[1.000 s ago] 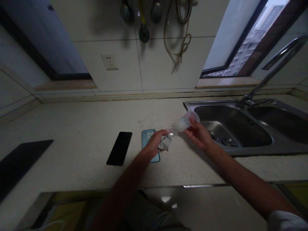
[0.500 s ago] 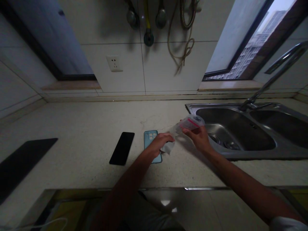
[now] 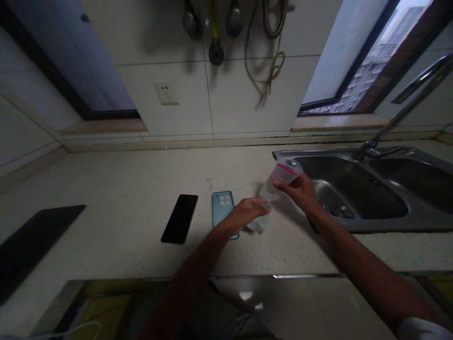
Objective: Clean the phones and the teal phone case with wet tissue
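My right hand (image 3: pixel 301 192) is closed on a translucent plastic packet (image 3: pixel 286 173) with a pink band, held tilted above the counter beside the sink. My left hand (image 3: pixel 248 212) pinches a thin, whitish sheet (image 3: pixel 260 224) that looks like a wipe; it hangs below the fingers. Whether the sheet still touches the packet I cannot tell. Under my left wrist lies a light blue phone case (image 3: pixel 220 208), partly covered by the forearm. Left of the case, a black phone (image 3: pixel 180 218) rests flat on the counter.
A steel double sink (image 3: pixel 348 226) with a tall faucet (image 3: pixel 406 113) takes up the right side. At the far left lies a dark flat panel (image 3: pixel 35 241). The pale counter (image 3: pixel 141 179) runs along a tiled wall with a socket (image 3: pixel 166 93), valves and hoses. Windows stand on both sides.
Both hands have shifted slightly right. The packet is held more upright. My left hand has moved off the upper part of the phone case, which now shows more.
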Demonstrator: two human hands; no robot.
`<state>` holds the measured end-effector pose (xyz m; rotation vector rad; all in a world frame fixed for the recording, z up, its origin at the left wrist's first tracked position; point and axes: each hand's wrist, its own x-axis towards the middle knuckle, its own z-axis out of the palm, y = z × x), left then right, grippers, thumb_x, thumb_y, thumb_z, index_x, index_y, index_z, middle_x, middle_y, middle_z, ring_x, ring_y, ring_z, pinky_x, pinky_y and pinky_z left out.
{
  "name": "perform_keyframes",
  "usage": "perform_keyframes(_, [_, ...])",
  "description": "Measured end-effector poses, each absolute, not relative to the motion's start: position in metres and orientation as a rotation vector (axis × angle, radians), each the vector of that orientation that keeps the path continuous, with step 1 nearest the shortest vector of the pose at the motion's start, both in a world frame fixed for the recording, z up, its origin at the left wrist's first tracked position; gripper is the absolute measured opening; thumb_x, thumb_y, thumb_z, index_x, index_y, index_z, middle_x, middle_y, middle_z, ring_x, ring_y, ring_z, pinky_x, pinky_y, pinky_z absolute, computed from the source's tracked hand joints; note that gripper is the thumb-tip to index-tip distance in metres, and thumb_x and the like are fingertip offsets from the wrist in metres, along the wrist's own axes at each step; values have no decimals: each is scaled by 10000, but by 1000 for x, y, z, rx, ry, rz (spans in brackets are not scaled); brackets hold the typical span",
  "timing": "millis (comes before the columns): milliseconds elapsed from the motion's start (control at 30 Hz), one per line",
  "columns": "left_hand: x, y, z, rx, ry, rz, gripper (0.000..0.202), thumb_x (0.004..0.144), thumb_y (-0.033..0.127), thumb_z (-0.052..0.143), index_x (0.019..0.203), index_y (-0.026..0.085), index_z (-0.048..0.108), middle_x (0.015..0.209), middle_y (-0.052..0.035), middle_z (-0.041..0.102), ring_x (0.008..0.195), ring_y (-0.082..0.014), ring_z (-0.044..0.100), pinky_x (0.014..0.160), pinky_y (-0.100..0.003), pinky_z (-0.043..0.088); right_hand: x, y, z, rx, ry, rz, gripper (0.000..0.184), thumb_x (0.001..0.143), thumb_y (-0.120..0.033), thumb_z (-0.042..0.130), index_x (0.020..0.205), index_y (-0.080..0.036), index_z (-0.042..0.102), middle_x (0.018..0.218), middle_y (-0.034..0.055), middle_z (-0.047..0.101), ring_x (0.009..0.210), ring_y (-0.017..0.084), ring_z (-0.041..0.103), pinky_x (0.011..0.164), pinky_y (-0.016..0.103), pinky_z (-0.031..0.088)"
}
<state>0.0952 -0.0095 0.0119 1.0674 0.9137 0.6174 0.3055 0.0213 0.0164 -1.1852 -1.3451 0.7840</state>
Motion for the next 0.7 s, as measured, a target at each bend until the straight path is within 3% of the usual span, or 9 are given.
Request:
perform_keyframes(233, [87, 3, 16, 743, 686, 943, 259, 602, 213, 769, 827, 152, 658, 756, -22, 629, 647, -116, 585, 621, -244, 493, 335, 40, 2, -1449, -1458, 449, 473, 664, -507, 815, 1001, -212, 663, 927, 74, 741, 825, 278, 705, 791, 462, 567])
perform_keyframes(400, [73, 15, 18, 616, 692, 1137, 246, 603, 150, 727, 833, 157, 638, 771, -21, 630, 683, -117, 589, 629, -233, 465, 340, 51, 0, -1428, -1476, 571, 552, 638, -510, 828, 1065, -229, 621, 971, 70, 715, 854, 268, 691, 814, 469, 561])
perform_keyframes(500, [68, 19, 19, 622, 712, 1178, 313, 576, 120, 663, 883, 172, 629, 771, -9, 616, 677, -132, 585, 611, -248, 457, 337, 43, 15, -1232, -1393, 401, 571, 672, -494, 824, 1132, -260, 578, 1042, 62, 673, 925, 252, 667, 837, 451, 562])
perform_keyframes(567, [67, 20, 20, 641, 741, 1195, 274, 559, 115, 628, 827, 173, 612, 754, -9, 601, 701, -149, 594, 620, -259, 466, 329, 30, 25, -1056, -1276, 93, 459, 768, -465, 766, 1134, -264, 576, 1069, 60, 641, 973, 237, 644, 888, 442, 543])
perform_keyframes(633, [65, 19, 21, 658, 774, 1196, 176, 564, 127, 617, 733, 166, 589, 733, -21, 595, 738, -169, 606, 628, -260, 471, 317, 14, 31, -907, -1144, -169, 306, 829, -448, 706, 1038, -250, 603, 959, 40, 621, 818, 203, 631, 760, 385, 549])
perform_keyframes(700, [64, 17, 23, 706, 772, 1154, 112, 593, 155, 615, 706, 152, 616, 761, -53, 630, 762, -179, 610, 628, -255, 470, 301, 0, 30, -958, -1322, 11, 206, 865, -407, 679, 983, -243, 636, 841, 19, 617, 688, 173, 609, 635, 323, 516])
